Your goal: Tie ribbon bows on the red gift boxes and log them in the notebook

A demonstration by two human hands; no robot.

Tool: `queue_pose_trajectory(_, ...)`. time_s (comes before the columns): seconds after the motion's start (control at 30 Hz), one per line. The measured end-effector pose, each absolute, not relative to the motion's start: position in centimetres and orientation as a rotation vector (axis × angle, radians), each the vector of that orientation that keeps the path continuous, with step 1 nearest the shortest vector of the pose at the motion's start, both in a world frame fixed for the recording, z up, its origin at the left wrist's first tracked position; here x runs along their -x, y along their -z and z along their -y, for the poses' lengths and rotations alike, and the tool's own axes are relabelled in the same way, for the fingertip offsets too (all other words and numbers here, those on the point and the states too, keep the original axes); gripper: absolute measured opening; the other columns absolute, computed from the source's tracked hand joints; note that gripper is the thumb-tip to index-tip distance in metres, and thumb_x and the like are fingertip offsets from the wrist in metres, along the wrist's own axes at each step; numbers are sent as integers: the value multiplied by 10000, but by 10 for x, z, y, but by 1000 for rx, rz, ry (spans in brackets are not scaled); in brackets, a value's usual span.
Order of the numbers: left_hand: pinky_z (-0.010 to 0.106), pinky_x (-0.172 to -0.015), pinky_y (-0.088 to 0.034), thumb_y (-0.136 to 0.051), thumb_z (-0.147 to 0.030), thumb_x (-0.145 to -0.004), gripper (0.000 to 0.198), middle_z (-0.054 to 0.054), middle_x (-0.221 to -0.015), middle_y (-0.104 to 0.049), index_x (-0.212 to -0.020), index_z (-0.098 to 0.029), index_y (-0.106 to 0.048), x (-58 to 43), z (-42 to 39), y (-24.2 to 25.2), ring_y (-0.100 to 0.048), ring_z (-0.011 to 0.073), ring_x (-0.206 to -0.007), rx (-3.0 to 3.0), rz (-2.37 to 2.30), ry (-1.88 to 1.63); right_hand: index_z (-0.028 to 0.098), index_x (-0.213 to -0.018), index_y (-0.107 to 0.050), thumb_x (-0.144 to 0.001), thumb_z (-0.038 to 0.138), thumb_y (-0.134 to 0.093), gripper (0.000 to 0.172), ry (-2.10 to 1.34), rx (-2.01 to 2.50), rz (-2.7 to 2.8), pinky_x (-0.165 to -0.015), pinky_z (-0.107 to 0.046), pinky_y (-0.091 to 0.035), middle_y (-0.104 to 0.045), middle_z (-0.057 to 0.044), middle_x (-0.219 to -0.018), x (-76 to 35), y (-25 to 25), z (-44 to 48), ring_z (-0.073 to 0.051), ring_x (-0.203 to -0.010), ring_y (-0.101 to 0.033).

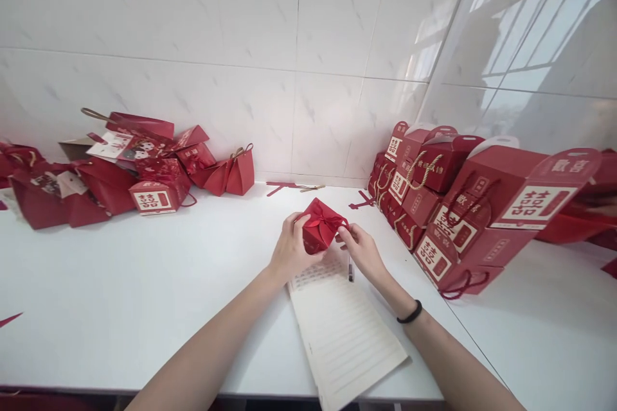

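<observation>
A small red box (320, 226) with a red ribbon bow on top is held above the white table, tilted. My left hand (290, 247) is wrapped round its left side and underside. The fingers of my right hand (359, 249) pinch the ribbon's end (342, 226) at the box's right corner. Below both hands lies a lined paper pad (344, 327) with handwriting on its upper part. A pen (351, 270) rests on the pad near my right hand.
Red boxes (453, 231) with cord handles are stacked at the right. Folded red bags and boxes (101, 186) are heaped at the left. Ribbon scraps (282, 187) lie by the tiled wall (231, 96), at the back of the white table (144, 308).
</observation>
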State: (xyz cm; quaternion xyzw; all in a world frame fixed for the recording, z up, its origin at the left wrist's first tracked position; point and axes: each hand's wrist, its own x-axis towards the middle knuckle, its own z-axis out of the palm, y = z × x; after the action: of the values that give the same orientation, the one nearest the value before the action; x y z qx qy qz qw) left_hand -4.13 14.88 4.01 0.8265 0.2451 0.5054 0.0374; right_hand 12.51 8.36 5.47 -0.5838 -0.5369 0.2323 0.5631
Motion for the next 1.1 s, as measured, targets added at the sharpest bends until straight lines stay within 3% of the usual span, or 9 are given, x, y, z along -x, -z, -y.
queue_pose_trajectory(0.23,482,-891,-452,-729,-279,-612,684,121,-1180,-329,-1144,-218,-304,39,-140,-37,-401,308,-1152,-2488,-618,-1527,173,-713,-549,-665,537,-660,384,-656,1128,1012,-720,-354,-542,-597,-15,-749,-122,-54,-85,-187,-757,-597)
queue_pose_trajectory(0.43,368,-820,-464,-480,-372,-817,250,45,-970,-430,-950,-222,-332,39,-139,-39,-514,183,-937,-1868,-751,-1426,171,-797,-611,-742,459,-605,293,-507,1178,1173,-770,-328,-479,-618,-44,-846,-125,-57,-80,-190,-815,-558)
queue_pose_trajectory(0.7,315,-761,-470,-544,-293,-740,402,-4,-847,-432,-1100,-237,-374,43,-142,-45,-510,148,-809,-1786,-753,-1354,192,-789,-597,-709,471,-666,298,-568,1110,1226,-790,-315,-458,-613,-38,-881,-124,-61,-77,-197,-873,-559)
queue_pose_trajectory(0.8,341,-805,-481,-543,-245,-712,468,36,-980,-444,-1155,-236,-392,47,-145,-45,-510,179,-938,-1852,-668,-1373,198,-746,-581,-667,438,-719,287,-623,1054,1242,-783,-305,-457,-606,-16,-844,-122,-65,-74,-183,-838,-563)
queue_pose_trajectory(0.93,367,-908,-456,-540,-216,-674,607,90,-1264,-352,-1246,-245,-340,48,-149,-47,-371,239,-1224,-1817,-592,-1320,188,-705,-587,-707,454,-693,286,-672,1053,1238,-783,-303,-443,-603,-13,-803,-120,-66,-73,-172,-807,-552)
queue_pose_trajectory(1.1,378,-934,-440,-519,-193,-656,581,84,-1221,-456,-1217,-224,-371,50,-152,-49,-477,230,-1133,-1832,-513,-1196,184,-698,-625,-758,461,-645,284,-872,925,1107,-835,-327,-448,-633,-21,-809,-120,-64,-74,-180,-844,-569)
